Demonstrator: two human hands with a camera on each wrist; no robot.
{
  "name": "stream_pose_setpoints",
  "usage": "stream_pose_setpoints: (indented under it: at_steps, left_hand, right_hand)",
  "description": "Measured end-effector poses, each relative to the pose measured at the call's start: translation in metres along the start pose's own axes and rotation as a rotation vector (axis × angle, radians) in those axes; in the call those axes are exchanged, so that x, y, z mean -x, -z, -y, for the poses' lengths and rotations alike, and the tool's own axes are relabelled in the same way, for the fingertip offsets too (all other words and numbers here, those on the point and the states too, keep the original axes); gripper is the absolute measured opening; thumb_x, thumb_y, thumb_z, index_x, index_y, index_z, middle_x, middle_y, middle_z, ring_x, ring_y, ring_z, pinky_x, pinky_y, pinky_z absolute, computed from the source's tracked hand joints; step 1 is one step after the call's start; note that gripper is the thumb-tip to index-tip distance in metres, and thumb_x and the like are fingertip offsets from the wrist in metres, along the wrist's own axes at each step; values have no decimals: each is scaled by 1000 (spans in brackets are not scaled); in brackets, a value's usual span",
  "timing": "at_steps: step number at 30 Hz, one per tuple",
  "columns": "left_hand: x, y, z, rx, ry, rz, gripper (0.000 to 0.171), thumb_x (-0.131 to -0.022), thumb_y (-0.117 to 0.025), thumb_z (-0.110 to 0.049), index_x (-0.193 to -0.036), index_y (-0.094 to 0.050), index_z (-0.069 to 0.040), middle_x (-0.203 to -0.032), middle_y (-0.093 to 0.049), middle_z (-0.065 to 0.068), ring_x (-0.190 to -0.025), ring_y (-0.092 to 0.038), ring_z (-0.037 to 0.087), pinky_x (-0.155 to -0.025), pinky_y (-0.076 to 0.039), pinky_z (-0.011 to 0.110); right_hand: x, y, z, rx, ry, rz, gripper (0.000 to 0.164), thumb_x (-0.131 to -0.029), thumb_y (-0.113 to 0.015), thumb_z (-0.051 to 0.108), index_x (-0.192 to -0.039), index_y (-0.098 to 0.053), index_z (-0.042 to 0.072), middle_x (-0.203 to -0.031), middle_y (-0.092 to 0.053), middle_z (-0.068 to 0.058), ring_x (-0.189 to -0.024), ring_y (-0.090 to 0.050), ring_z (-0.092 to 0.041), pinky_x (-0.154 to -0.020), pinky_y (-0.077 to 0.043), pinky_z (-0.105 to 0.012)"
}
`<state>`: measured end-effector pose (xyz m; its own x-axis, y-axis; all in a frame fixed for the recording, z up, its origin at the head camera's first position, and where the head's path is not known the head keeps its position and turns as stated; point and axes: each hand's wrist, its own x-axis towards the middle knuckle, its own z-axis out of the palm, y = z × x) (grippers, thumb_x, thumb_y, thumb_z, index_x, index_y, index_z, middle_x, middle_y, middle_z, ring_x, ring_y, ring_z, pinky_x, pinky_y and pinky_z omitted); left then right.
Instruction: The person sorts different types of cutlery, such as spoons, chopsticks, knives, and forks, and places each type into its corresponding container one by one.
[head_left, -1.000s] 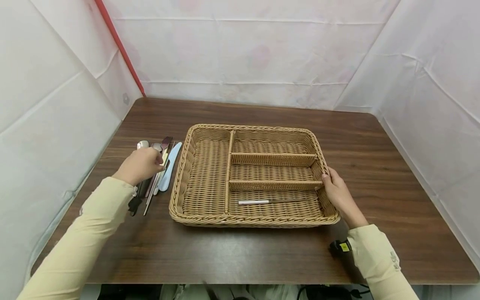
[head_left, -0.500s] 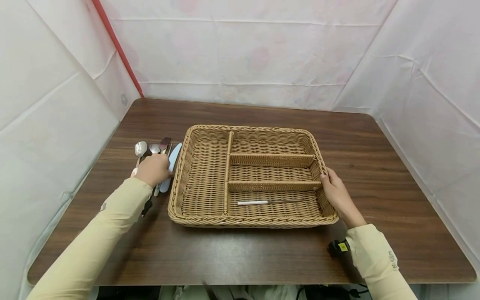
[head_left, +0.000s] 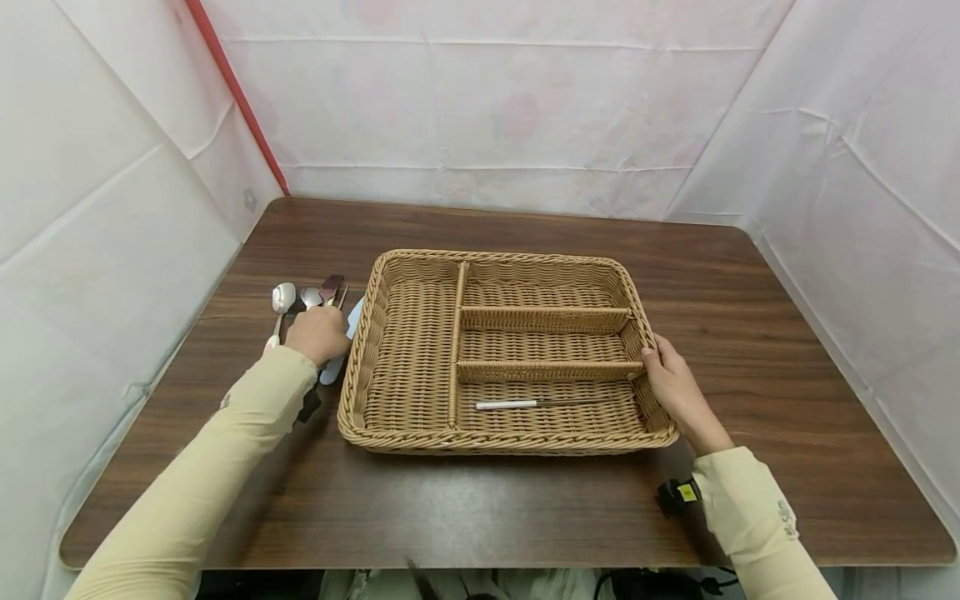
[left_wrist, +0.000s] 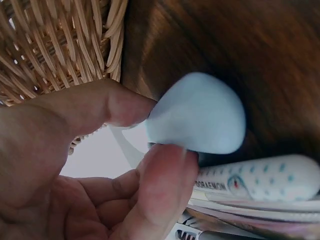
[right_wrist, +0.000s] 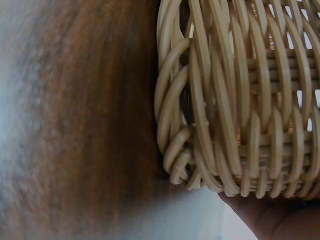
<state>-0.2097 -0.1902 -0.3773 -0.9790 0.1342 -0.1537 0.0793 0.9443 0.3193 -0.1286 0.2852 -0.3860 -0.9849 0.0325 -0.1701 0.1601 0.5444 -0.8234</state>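
Observation:
My left hand (head_left: pixel 318 333) is at the cutlery left of the wicker basket (head_left: pixel 517 445). In the left wrist view, its thumb and a finger pinch the handle of a light blue knife (left_wrist: pixel 200 115). Beside that lies a white dotted handle (left_wrist: pixel 265 177) with lettering and a small cartoon figure. A spoon (head_left: pixel 283 297), a smaller spoon (head_left: pixel 310 297) and a dark fork (head_left: pixel 332 286) stick out beyond the hand; their handles are mostly hidden. My right hand (head_left: pixel 675 387) grips the basket's right rim. A thin metal stick with a white end (head_left: pixel 507 405) lies in the basket's front right compartment.
The basket has one wide left compartment and 3 narrow ones on the right, split by woven dividers (head_left: pixel 547 317). It sits on a dark wooden table (head_left: pixel 787 375). White sheeting (head_left: pixel 517 108) hangs behind and at both sides.
My left hand has moved right across the cutlery to the light blue knife beside the basket, uncovering the spoon heads at the left. The right hand and the basket are nearly still.

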Motion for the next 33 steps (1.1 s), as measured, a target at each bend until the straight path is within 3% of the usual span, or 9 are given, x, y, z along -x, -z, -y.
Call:
stream_pose_setpoints:
  at_steps: [6,11,15,20,26,33]
  left_hand:
    - [2,11,2,-6,-18,-46,39,-76,-68,-24,-48,-43,-11,-45,-49,4,-41,-50,20,-45,-42,36]
    - [9,33,-1,10,-6,-86,38,-74,-71,-25,-48,-48,-10,-47,-52,5,-52,-53,27,-55,-46,43]
    - [14,52,-12,37,1,-105,38,-73,-71,-27,-48,-48,-11,-47,-50,2,-55,-52,27,-57,-45,44]
    - [21,66,-38,85,-34,-57,36,-77,-69,-30,-50,-58,-10,-45,-57,0,-48,-61,18,-61,-47,43]
    - [21,62,-67,143,-79,-13,34,-78,-70,-25,-52,-57,-8,-46,-58,2,-44,-61,16,-47,-44,29]
    - [11,43,-85,201,-90,69,32,-80,-69,-20,-54,-55,-7,-53,-62,11,-52,-66,25,-46,-49,28]
  right_hand:
    - [-1,1,0,-6,9,1,54,-105,-24,24,-150,-9,-2,-149,-21,-32,-137,-20,-45,-106,-21,-59]
    - [0,2,1,-11,13,-4,54,-105,-25,23,-150,-10,-3,-148,-21,-33,-137,-20,-45,-106,-21,-59]
    - [1,2,1,-14,16,-3,55,-105,-25,25,-150,-10,-3,-148,-22,-33,-137,-20,-45,-107,-20,-59]
    - [2,0,2,-29,22,2,55,-105,-26,24,-149,-11,-4,-148,-22,-33,-137,-19,-44,-108,-19,-57]
    - [1,0,2,-18,12,8,55,-105,-25,25,-149,-10,-4,-149,-20,-33,-138,-18,-44,-108,-19,-57]
    - [2,0,3,-16,27,1,55,-105,-25,25,-149,-11,-5,-148,-21,-33,-138,-18,-44,-108,-19,-57]
